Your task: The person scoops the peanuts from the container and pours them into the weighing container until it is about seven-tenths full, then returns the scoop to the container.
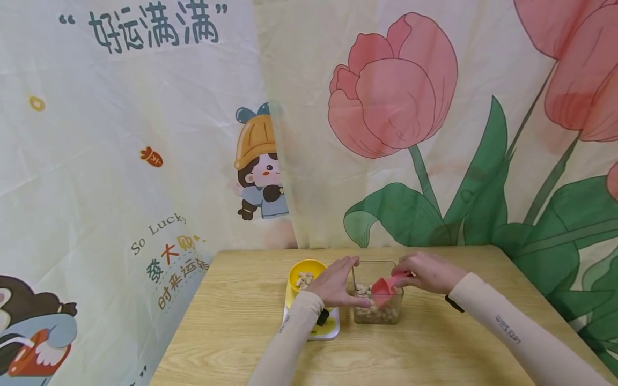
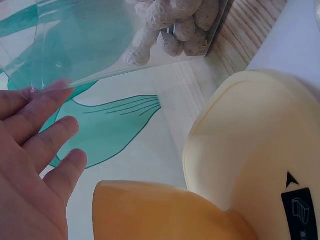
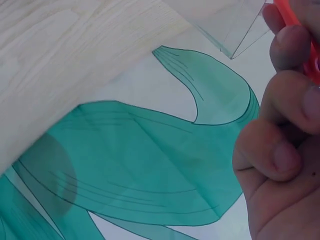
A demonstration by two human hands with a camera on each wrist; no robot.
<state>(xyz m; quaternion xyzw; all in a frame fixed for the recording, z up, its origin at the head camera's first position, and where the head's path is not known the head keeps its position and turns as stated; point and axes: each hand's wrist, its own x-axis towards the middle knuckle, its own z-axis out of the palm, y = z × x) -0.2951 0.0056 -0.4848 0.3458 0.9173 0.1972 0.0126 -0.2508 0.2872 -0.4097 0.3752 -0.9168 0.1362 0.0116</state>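
Note:
My right hand (image 1: pixel 429 272) grips the handle of a red scoop (image 1: pixel 381 289), which dips into a clear plastic box (image 1: pixel 379 316). In the right wrist view the fingers curl round the red handle, only partly seen. Unshelled peanuts (image 1: pixel 364 289) fill the lower part of the box. At the box's left side, my left hand (image 1: pixel 333 284) spreads its thumb and fingers against the wall and rim; its fingers (image 2: pixel 62 127) look fairly straight in the left wrist view. A yellow bowl (image 1: pixel 309 264) holding peanuts sits left of that hand.
Beneath the bowl is a kitchen scale (image 1: pixel 333 333) with a white base, partly covered by the left forearm. Both stand on a wood-grain table (image 1: pixel 232 311). A printed cloth backdrop (image 1: pixel 309 177) with tulips hangs behind the table and along its left side.

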